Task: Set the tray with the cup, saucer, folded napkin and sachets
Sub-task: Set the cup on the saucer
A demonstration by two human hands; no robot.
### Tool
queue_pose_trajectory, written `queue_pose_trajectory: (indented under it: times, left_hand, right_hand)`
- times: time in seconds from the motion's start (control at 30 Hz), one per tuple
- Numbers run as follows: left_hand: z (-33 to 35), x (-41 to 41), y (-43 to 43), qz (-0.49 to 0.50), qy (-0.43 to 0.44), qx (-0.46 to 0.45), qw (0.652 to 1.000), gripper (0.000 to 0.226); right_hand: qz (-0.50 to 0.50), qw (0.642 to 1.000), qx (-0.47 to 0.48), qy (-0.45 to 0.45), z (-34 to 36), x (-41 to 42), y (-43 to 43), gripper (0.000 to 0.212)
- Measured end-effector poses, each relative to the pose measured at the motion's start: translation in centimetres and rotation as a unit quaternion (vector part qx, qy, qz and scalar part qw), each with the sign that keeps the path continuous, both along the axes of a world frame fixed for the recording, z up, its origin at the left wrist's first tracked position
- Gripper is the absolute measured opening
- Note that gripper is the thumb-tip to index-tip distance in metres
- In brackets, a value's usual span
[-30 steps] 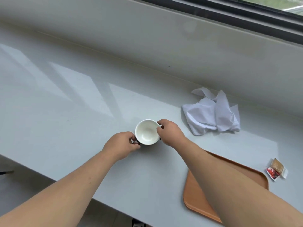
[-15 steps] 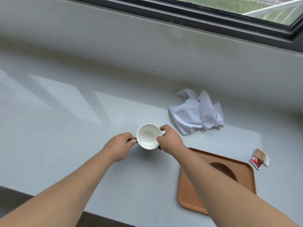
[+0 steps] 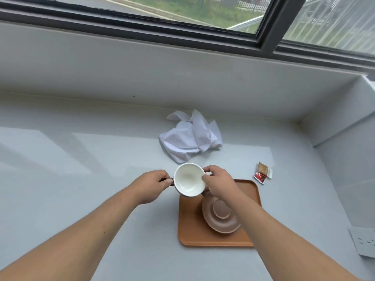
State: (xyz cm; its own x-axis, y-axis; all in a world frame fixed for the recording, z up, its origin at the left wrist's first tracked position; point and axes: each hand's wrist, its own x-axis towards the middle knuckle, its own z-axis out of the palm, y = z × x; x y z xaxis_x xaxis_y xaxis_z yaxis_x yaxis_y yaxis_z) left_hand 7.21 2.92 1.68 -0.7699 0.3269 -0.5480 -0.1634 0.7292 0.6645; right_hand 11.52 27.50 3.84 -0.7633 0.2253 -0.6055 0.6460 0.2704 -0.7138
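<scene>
Both hands hold a cup (image 3: pixel 188 179), white inside and dark outside, in the air over the far left corner of the orange tray (image 3: pixel 194 234). My left hand (image 3: pixel 151 184) pinches its dark handle. My right hand (image 3: pixel 218 182) grips the rim on the other side. A brown saucer (image 3: pixel 219 219) lies on the tray, partly hidden by my right forearm. A crumpled white napkin (image 3: pixel 190 138) lies on the counter beyond the cup. Small sachets (image 3: pixel 262 173), one red and one brown, lie right of the tray's far corner.
The grey counter (image 3: pixel 71 179) runs along a low white wall under a dark-framed window (image 3: pixel 182 27). A side wall closes the right end. A white socket plate (image 3: pixel 363 242) lies at the right near edge.
The cup has travelled right in both hands, from the bare counter to above the tray's corner. The view has swung right and up, bringing the saucer and window into sight.
</scene>
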Motion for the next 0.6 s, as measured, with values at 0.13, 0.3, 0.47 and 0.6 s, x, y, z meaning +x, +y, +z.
queue_pose_trajectory:
  times: [0.13, 0.3, 0.47, 0.6]
  left_hand:
    - [0.2, 1.5, 4.2, -0.001, -0.008, 0.014, 1.0, 0.024]
    - [-0.3, 2.7, 7.8, -0.007, -0.022, 0.019, 1.0, 0.026]
    - [-0.7, 3.6, 10.1, -0.018, -0.032, 0.021, 0.999, 0.031]
    - [-1.0, 4.3, 11.2, -0.033, -0.042, 0.011, 0.999, 0.031]
  right_hand:
    - [-0.011, 1.0, 0.012, -0.003, 0.3, 1.9, 3.9, 0.028]
    - [-0.004, 0.999, 0.031, -0.017, 0.1, 3.5, 7.4, 0.026]
    - [-0.006, 0.999, 0.048, -0.022, -0.4, 5.1, 9.6, 0.029]
    - [-0.002, 0.999, 0.049, -0.024, -0.9, 6.0, 10.5, 0.024]
